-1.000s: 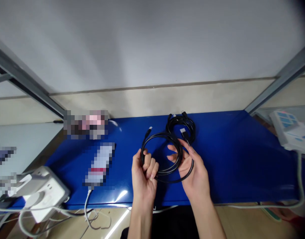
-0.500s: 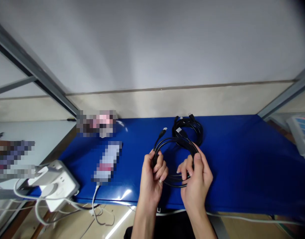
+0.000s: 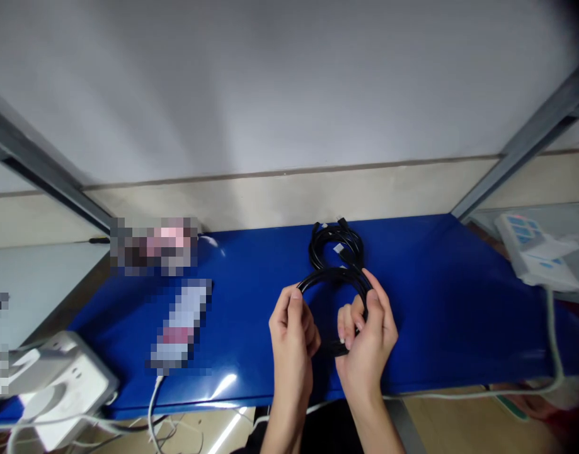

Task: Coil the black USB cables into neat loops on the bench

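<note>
A black cable [image 3: 331,273], wound into a ring of several loops, is held upright between both hands above the blue tabletop [image 3: 242,277]. My left hand [image 3: 293,331] is closed round the left side of the ring, thumb on top. My right hand [image 3: 370,331] grips its right side between thumb and fingers, the lower fingers curled inward. One flat plug [image 3: 344,253] with a pale metal tip sticks up near my right fingertips. Just behind lies a second coiled black cable [image 3: 314,247] on the table, its plug ends pointing toward the wall.
To the left is a blurred phone-like object [image 3: 183,315] with a white cord, and behind it a blurred pinkish item [image 3: 164,243]. A white power strip [image 3: 74,384] sits at the left edge, a white box with blue markings [image 3: 530,249] at the right. Grey posts flank the table.
My left hand has turned and shifted its grip, thumb now over the loops. The plug end that stuck up beside it is out of sight, and the loops sit closer together. The view has shifted right.
</note>
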Tool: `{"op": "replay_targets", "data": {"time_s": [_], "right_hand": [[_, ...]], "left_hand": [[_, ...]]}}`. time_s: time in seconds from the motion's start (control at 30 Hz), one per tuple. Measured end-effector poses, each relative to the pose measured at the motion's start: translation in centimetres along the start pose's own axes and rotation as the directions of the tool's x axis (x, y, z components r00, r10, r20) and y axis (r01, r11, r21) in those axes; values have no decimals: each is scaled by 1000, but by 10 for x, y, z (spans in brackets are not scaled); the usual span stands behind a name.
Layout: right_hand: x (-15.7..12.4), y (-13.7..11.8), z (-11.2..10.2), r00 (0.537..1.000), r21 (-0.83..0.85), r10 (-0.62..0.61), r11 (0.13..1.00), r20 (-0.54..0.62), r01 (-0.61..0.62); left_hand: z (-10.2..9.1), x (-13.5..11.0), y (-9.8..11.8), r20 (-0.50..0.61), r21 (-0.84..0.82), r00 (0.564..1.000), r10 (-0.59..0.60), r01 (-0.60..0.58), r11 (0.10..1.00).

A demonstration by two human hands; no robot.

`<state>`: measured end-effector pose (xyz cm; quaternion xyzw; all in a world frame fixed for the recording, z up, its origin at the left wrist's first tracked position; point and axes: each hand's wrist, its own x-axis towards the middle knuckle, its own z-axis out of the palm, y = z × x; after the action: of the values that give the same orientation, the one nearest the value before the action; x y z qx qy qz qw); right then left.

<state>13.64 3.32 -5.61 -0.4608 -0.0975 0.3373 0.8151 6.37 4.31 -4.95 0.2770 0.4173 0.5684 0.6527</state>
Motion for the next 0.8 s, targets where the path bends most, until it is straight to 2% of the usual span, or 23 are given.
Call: {"op": "replay_targets", "data": {"time_s": [0.13,0.27,0.33,0.47,0.63,0.7,0.8], "right_hand": [[3,2,-1,999,-7,46,999,-1,-46],[6,1,-1,992,-9,118,993,46,-118],[8,0,-1,989,-3,121,993,81,-121],[11,-4,-3,982,9,156,987,109,-158],[9,-10,-4,963,27,211,975,165,-218],[6,-12,-3,966,11,206,978,157,-210],[2,-13,-2,972,-20,185,983,144,-184]], "left_hand": [[-1,2,5,36,-36,995,-89,90,995],[-2,3,9,42,-211,968,-247,250,945],[-1,3,8,34,-275,962,-269,268,923],[3,1,-2,-29,-191,991,-132,124,974],[5,4,-13,-132,30,991,11,-7,1000],[3,6,-11,-183,136,971,155,-131,982],[-3,9,-7,-205,304,909,362,-293,907]]}}
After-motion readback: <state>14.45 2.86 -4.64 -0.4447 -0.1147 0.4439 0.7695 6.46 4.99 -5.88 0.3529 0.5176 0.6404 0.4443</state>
